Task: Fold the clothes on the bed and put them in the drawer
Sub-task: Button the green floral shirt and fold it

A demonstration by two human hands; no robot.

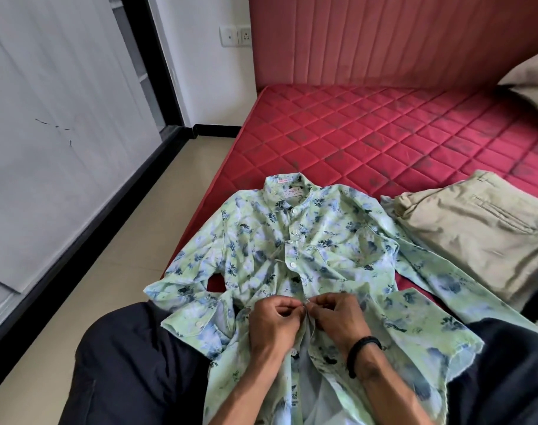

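A light green shirt with a blue floral print lies face up on the red quilted mattress, collar pointing away from me and sleeves spread to both sides. Its upper buttons are fastened; the lower front hangs open over my lap. My left hand and my right hand meet at the middle of the button placket, each pinching one edge of the shirt front. A black band circles my right wrist.
Folded beige trousers lie on the mattress to the right of the shirt. A pillow rests at the far right by the red padded headboard. A white wardrobe door and tiled floor are on the left. My dark-trousered legs frame the shirt.
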